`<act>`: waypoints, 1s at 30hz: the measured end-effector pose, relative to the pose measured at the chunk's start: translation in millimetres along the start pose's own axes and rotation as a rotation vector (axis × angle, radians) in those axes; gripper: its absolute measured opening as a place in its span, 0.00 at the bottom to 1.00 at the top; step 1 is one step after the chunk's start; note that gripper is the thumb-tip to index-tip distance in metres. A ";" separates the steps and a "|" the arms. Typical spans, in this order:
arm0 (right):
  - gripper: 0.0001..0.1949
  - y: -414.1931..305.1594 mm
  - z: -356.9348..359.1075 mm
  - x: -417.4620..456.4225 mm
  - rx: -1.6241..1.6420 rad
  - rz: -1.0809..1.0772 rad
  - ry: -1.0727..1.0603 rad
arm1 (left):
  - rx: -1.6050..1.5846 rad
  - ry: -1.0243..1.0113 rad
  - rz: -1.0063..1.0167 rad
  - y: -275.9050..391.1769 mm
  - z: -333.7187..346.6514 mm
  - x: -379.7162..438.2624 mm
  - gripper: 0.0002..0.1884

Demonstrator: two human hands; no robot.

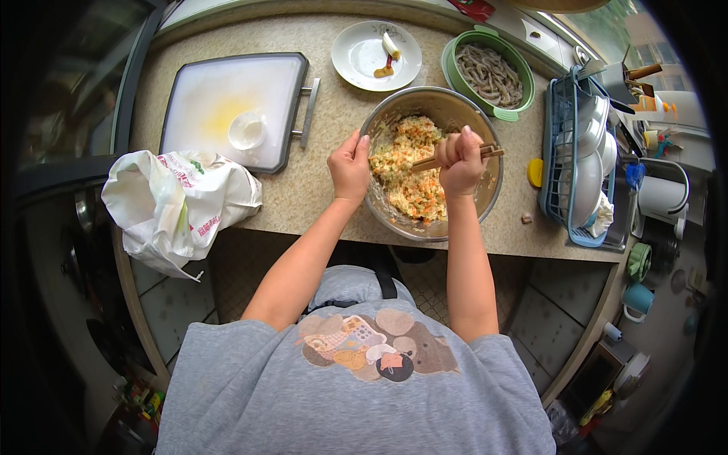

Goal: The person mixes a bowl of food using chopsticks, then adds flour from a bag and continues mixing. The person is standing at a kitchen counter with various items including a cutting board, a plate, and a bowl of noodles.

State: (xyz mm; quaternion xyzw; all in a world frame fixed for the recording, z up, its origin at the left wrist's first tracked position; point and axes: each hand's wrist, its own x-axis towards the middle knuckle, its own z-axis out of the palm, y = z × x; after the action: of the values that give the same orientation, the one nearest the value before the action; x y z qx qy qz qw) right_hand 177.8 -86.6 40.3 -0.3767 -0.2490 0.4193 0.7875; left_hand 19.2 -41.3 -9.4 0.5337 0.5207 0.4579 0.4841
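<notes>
A stainless steel mixing bowl [490,193] stands at the front edge of the counter. In it lies a moist chopped mixture [406,153] with orange bits like carrot, pale pieces and green flecks. My left hand [349,169] grips the bowl's left rim, thumb on top. Wooden chopsticks [425,165] are clenched in my right hand [459,162] over the right half of the bowl. Their left ends reach down to the mixture, and their other ends stick out past my fist.
A white plate [358,57] with scallion and ginger-like pieces and a green colander [526,85] of raw shrimp stand behind the bowl. Left are a cutting board [199,85], a small white cup [247,131] and a plastic bag [153,199] overhanging the edge. A blue dish rack [549,170] stands right.
</notes>
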 end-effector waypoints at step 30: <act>0.11 -58.2 -23.2 -130.8 -1.363 -0.149 -0.565 | -0.187 -0.361 -0.143 1.4 -35.5 11.9 0.21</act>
State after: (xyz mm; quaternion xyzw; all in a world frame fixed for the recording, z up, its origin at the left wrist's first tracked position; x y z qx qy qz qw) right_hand 153.1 -227.6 63.2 -0.6420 -0.6720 0.1980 0.3115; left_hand -15.5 -28.0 -4.1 0.5213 0.4174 0.3659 0.6482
